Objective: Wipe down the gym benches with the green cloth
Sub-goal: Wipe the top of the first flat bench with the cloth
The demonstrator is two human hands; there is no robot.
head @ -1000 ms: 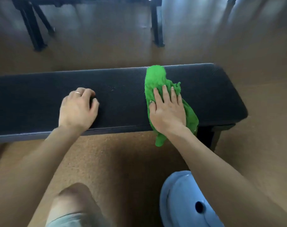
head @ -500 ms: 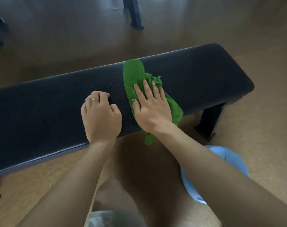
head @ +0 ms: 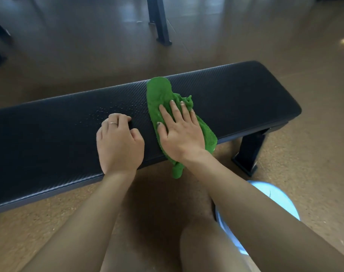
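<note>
A long black padded gym bench (head: pixel 236 95) runs across the view, tilted up to the right. The green cloth (head: pixel 159 93) lies across its pad right of the middle, one end hanging over the near edge. My right hand (head: pixel 180 132) presses flat on the cloth, fingers spread. My left hand (head: pixel 118 142) rests on the bare pad just left of the cloth, fingers curled under, a ring on one finger. Small wet droplets (head: pixel 116 111) speckle the pad beyond my left hand.
The bench's black leg (head: pixel 249 152) stands on the brown floor at the right. A light-blue shoe (head: pixel 273 201) shows under my right forearm, my bare knees below. Another bench's black leg (head: pixel 159 20) stands on the shiny floor behind.
My left hand has slid right along the pad until it sits close beside the cloth. The view has swung, so the bench now slants; my right hand stays pressed on the cloth.
</note>
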